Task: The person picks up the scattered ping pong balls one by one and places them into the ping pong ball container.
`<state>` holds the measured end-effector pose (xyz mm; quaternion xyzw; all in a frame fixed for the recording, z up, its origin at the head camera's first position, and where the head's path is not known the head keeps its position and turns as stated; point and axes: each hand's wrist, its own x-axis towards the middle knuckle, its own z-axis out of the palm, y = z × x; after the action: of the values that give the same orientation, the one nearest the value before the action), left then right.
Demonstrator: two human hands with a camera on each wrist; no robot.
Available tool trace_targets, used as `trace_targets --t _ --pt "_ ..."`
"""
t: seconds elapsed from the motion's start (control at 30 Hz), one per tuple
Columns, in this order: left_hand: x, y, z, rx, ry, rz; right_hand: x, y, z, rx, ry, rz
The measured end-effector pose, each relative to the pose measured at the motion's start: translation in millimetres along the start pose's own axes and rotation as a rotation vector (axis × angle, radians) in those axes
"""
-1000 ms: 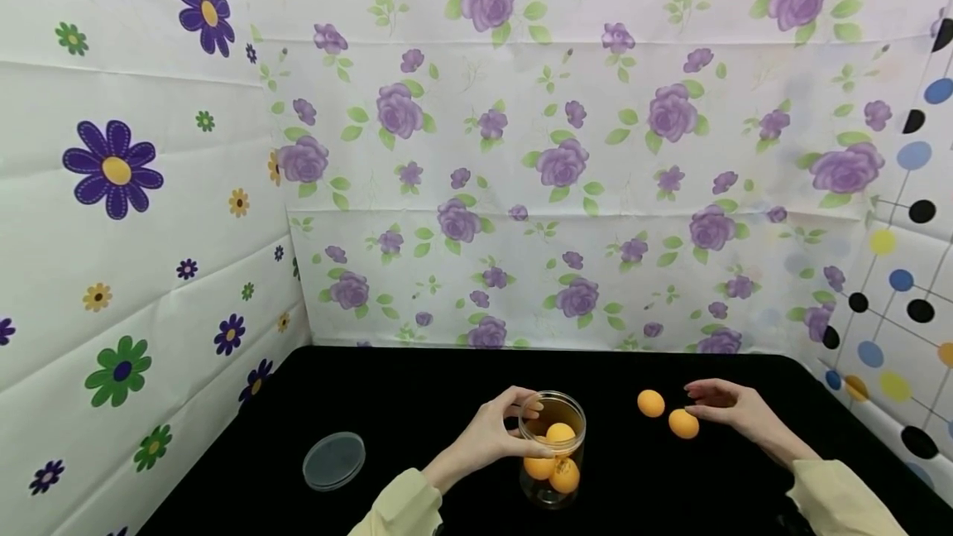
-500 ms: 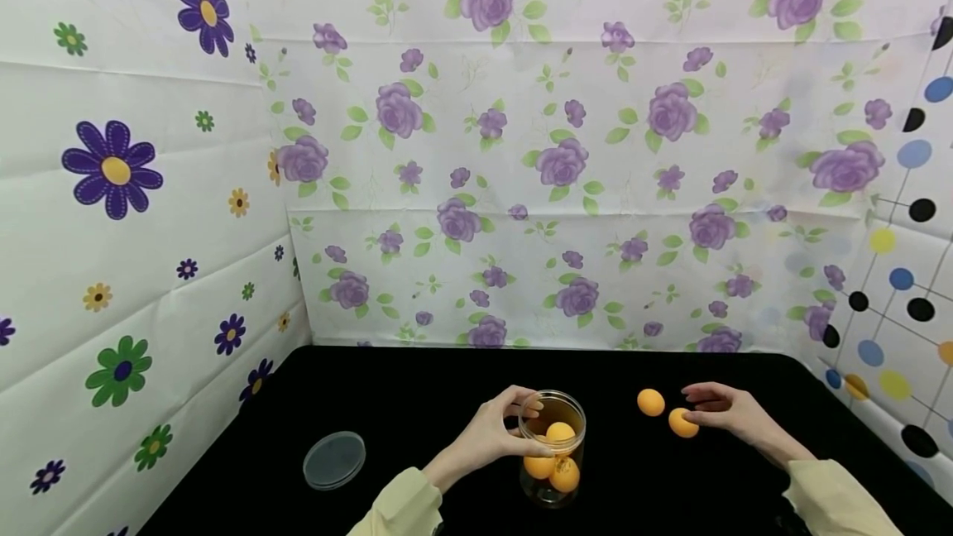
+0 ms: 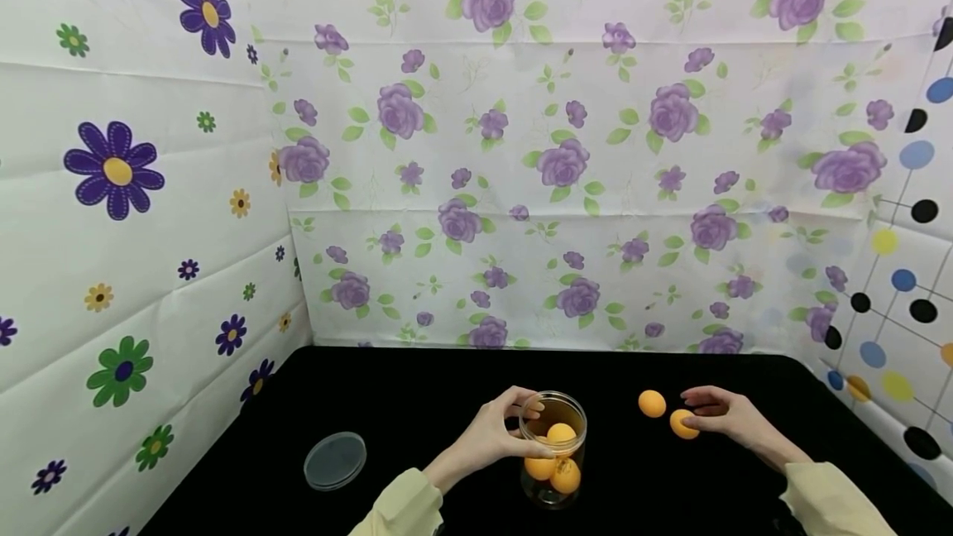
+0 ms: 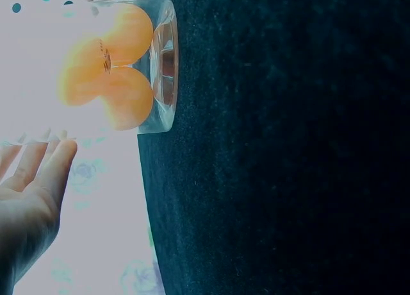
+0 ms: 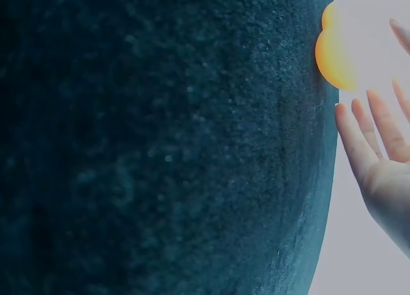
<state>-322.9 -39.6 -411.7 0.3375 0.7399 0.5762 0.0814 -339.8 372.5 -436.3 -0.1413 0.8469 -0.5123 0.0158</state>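
Note:
In the head view a clear, open jar (image 3: 549, 502) stands upright with several orange ping-pong balls (image 3: 565, 476) inside. My left hand (image 3: 487, 434) grips it near the rim, thumb in front and fingers around the far side. To the right, two loose balls lie on the table: a farther ball (image 3: 652, 404) and a nearer ball (image 3: 681, 423). My right hand (image 3: 733, 418) is at the nearer one, its thumb overlapping that ball's right edge. In the right wrist view the fingers (image 5: 384, 125) look extended and hold nothing; whether they touch the ball is unclear.
A round clear lid (image 3: 335, 461) lies flat on the black tabletop (image 3: 417, 387), left of the jar. Flowered sheets (image 3: 476, 288) hang behind and at the left, and a dotted sheet (image 3: 893, 313) hangs at the right.
My right hand has shifted slightly left, so its thumb now overlaps the nearer loose ball. The left hand, jar, lid and loose balls keep their places.

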Motion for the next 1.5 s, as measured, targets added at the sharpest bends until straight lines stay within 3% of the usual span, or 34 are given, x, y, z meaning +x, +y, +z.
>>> trace_targets --t 0.57,1.5 --pt "0.8 0.1 0.3 -0.011 0.001 -0.010 2.3 1.5 3.3 0.035 -0.067 -0.040" --pt "0.4 -0.4 -0.8 0.001 -0.004 0.001 3.5 8.9 9.9 0.056 -0.068 -0.046"
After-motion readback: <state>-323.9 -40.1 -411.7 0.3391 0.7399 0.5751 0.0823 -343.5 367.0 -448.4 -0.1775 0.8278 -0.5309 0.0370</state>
